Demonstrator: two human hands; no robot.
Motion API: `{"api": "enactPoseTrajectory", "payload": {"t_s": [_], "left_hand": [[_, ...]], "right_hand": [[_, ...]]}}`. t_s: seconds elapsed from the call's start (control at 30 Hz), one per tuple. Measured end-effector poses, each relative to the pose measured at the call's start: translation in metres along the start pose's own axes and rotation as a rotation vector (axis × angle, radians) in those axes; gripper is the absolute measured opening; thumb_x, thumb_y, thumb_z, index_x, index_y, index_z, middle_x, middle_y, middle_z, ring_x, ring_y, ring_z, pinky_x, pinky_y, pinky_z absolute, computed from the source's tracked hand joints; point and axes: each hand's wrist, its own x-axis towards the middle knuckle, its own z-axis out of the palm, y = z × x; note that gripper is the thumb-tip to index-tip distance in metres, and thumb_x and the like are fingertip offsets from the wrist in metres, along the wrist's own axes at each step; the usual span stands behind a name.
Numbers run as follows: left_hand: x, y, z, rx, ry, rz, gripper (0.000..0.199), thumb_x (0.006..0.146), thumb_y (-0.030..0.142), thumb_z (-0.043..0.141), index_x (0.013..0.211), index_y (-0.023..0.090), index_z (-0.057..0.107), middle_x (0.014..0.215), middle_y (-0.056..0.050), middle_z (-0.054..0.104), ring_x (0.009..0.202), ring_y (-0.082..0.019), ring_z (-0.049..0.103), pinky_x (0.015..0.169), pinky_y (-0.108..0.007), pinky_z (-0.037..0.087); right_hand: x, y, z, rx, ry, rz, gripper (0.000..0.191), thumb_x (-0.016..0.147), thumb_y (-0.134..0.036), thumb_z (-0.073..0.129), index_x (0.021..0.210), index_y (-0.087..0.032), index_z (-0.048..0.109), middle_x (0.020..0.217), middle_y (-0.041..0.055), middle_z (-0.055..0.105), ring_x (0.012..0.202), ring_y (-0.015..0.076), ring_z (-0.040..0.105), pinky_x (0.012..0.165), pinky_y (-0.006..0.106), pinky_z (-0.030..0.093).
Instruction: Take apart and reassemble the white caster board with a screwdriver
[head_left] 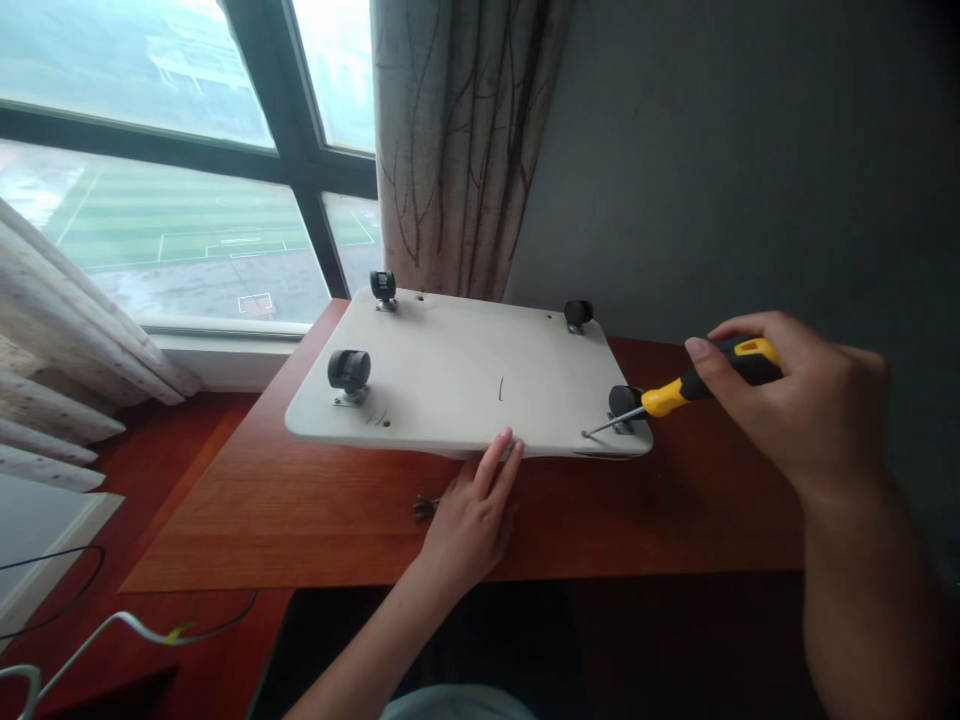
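A white board (pixel 450 365) with rounded corners lies with its casters facing up. Black casters stand near its corners: a front left caster (pixel 349 372), a back left caster (pixel 382 288), a back right caster (pixel 578 315) and a front right caster (pixel 624 402). My right hand (pixel 795 390) grips a yellow and black screwdriver (pixel 667 398), tilted down to the left. Its tip meets the board at a small screw or hole (pixel 586 434) beside the front right caster. My left hand (pixel 480 505) rests on the board's front edge, fingers stretched out over the rim.
Under the board is a reddish-brown wooden table (pixel 262 520). Small metal pieces (pixel 424 508) lie by my left hand. A curtain (pixel 457 140) and a grey wall (pixel 712 170) stand behind, with a window at the left. A white cable (pixel 97 630) runs at lower left.
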Motion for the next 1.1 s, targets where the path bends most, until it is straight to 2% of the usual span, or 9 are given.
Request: {"api": "enactPoseTrajectory", "payload": {"t_s": [0.17,0.3,0.43,0.5,0.6,0.73,0.9,1.1], "left_hand": [[0.001,0.001,-0.002,-0.008,-0.003,0.003,0.079,0.094,0.015,0.047,0.162,0.022,0.008,0.168,-0.011,0.014,0.14,-0.035,0.042,0.105,-0.05,0.05],[-0.003,0.003,-0.008,-0.092,-0.001,0.001,0.073,0.095,0.015,0.046,0.161,0.021,0.014,0.167,-0.012,0.016,0.14,-0.033,0.044,0.106,-0.047,0.05],[-0.018,-0.005,-0.018,-0.261,0.071,0.054,0.061,0.098,0.015,0.044,0.156,0.022,0.028,0.162,-0.014,0.032,0.134,-0.026,0.053,0.102,-0.037,0.054],[-0.028,-0.015,-0.024,-0.24,0.1,0.058,0.053,0.098,0.014,0.045,0.149,0.023,0.04,0.153,-0.014,0.045,0.127,-0.024,0.058,0.098,-0.034,0.056],[-0.041,-0.035,-0.034,-0.11,0.097,-0.009,0.036,0.098,0.017,0.048,0.132,0.021,0.058,0.132,-0.012,0.062,0.115,-0.024,0.064,0.091,-0.034,0.058],[-0.049,-0.058,-0.047,0.042,-0.02,-0.099,0.025,0.099,0.023,0.049,0.118,0.021,0.065,0.115,-0.009,0.067,0.101,-0.023,0.067,0.082,-0.035,0.058],[-0.049,-0.068,-0.052,0.089,-0.115,-0.111,0.024,0.101,0.027,0.047,0.114,0.022,0.066,0.112,-0.008,0.067,0.097,-0.022,0.066,0.079,-0.033,0.056],[-0.046,-0.069,-0.046,0.067,-0.151,-0.086,0.024,0.102,0.026,0.045,0.113,0.023,0.066,0.112,-0.007,0.067,0.098,-0.022,0.066,0.078,-0.033,0.055]], "right_hand": [[-0.005,0.002,-0.01,0.038,0.133,0.082,0.027,0.085,-0.049,0.065,0.084,-0.023,0.071,0.063,0.0023,0.064,0.051,0.018,0.055,0.054,0.03,0.036],[-0.021,0.002,-0.008,0.257,0.138,0.221,0.02,0.084,-0.044,0.067,0.085,-0.024,0.072,0.071,0.0037,0.068,0.06,0.0217,0.061,0.059,0.033,0.042],[-0.05,0.002,0.003,0.454,0.169,0.412,0.015,0.082,-0.042,0.068,0.08,-0.028,0.072,0.071,0.003,0.068,0.064,0.0257,0.063,0.059,0.037,0.043],[-0.067,0.002,0.009,0.519,0.179,0.49,0.014,0.08,-0.043,0.069,0.075,-0.03,0.072,0.071,0.0024,0.068,0.064,0.0273,0.062,0.059,0.04,0.043],[-0.095,0.0,0.015,0.562,0.098,0.577,0.016,0.08,-0.046,0.069,0.075,-0.031,0.071,0.072,0.0019,0.069,0.065,0.0279,0.063,0.059,0.04,0.045],[-0.129,-0.005,0.02,0.588,-0.03,0.622,0.023,0.084,-0.048,0.067,0.082,-0.025,0.071,0.078,0.0017,0.069,0.07,0.0233,0.063,0.06,0.033,0.046],[-0.153,-0.012,0.028,0.641,-0.139,0.715,0.031,0.087,-0.051,0.064,0.089,-0.02,0.071,0.084,0.0032,0.069,0.075,0.0193,0.062,0.066,0.028,0.046],[-0.16,-0.016,0.033,0.674,-0.19,0.774,0.033,0.088,-0.052,0.064,0.09,-0.02,0.071,0.087,0.0036,0.069,0.079,0.0196,0.062,0.07,0.028,0.045]]}}
